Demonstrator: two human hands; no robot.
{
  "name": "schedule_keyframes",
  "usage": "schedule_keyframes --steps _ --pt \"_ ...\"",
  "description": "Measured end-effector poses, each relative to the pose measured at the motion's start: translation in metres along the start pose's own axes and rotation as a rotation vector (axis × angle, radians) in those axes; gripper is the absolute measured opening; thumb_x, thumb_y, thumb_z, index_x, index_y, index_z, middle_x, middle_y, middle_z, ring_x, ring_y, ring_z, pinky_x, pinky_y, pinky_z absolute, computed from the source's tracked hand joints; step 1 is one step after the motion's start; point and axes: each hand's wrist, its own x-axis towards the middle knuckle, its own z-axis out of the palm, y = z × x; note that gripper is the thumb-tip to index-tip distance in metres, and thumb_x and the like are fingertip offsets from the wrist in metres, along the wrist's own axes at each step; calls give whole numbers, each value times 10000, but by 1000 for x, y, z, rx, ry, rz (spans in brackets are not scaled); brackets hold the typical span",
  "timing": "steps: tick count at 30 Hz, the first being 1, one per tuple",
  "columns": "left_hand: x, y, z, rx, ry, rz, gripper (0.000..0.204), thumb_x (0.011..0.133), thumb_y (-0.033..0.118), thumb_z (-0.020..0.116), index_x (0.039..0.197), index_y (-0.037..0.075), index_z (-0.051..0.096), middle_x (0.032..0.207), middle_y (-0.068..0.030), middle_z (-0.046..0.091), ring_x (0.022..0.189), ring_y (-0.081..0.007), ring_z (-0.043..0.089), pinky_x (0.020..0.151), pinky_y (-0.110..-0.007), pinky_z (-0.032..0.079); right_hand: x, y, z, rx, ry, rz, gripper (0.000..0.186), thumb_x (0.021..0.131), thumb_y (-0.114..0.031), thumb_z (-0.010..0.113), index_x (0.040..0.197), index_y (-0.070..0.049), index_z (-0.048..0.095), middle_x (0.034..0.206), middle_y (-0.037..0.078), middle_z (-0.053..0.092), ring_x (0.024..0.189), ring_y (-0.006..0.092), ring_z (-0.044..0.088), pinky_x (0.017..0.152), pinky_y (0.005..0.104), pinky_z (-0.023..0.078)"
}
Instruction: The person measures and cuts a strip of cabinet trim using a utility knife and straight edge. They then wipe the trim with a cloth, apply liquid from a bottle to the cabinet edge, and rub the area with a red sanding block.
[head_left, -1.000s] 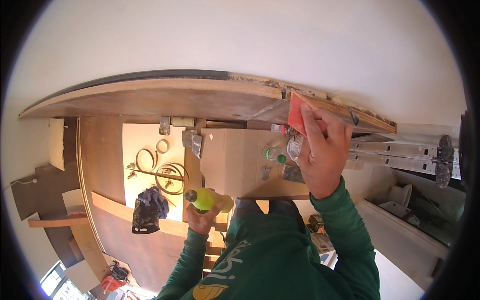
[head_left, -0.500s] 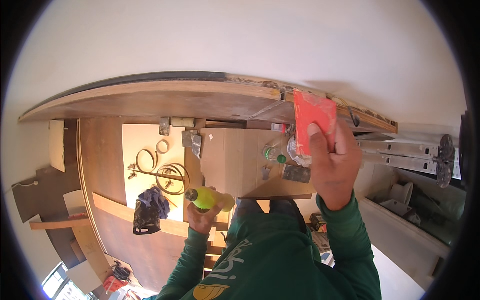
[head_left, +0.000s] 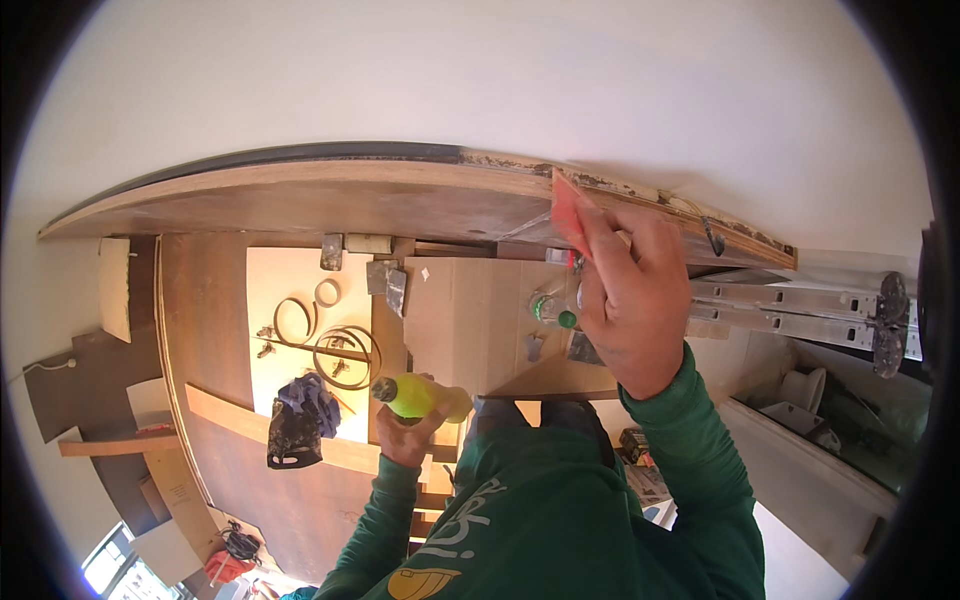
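Observation:
In my left hand (head_left: 405, 438) is a yellow-green squeeze bottle (head_left: 418, 396), lying tilted with its dark, grimy cap end toward the left. My right hand (head_left: 640, 295) pinches a thin red flat spreader (head_left: 570, 212) between thumb and fingers. The spreader's upper end meets the edge of a long wooden board (head_left: 400, 182), or sits very close to it. Dark brown smears and rough patches mark that edge on its right half, while a dark strip (head_left: 330, 152) runs along the left half.
Below the board stands a cardboard-topped surface (head_left: 465, 320) with a clear green-capped bottle (head_left: 552, 308) on it. Coiled edging strips (head_left: 345, 357) and a black bag (head_left: 293, 440) with a dark cloth lie on the left. Metal drawer rails (head_left: 790, 312) jut out at right.
My right hand has moved left along the board edge and turned the red spreader from face-on to nearly edge-on. The left hand and bottle have barely moved.

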Motion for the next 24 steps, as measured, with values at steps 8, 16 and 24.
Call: schedule_keyframes --steps 8,16,24 --pt "0 4 -2 -12 25 1 491 810 140 886 1228 -39 699 1143 -125 751 1034 -231 739 945 -383 604 -20 2 -15 -102 -33 -72 589 724 67 728 1304 -36 715 1157 93 661 920 312 625 800 413 549" --pt "5 9 0 29 -22 6 498 801 125 894 1230 -33 697 1151 -129 748 1035 -237 738 947 -384 605 -22 -5 -4 -97 -109 -35 611 732 61 727 1334 -39 710 1149 106 656 941 308 634 800 415 554" --pt "2 1 1 21 10 15 513 787 110 900 1231 -33 687 1149 -132 742 1026 -240 737 940 -382 607 -21 13 -17 -206 -38 24 617 755 118 705 1352 -35 717 1165 112 664 919 297 618 800 403 550"
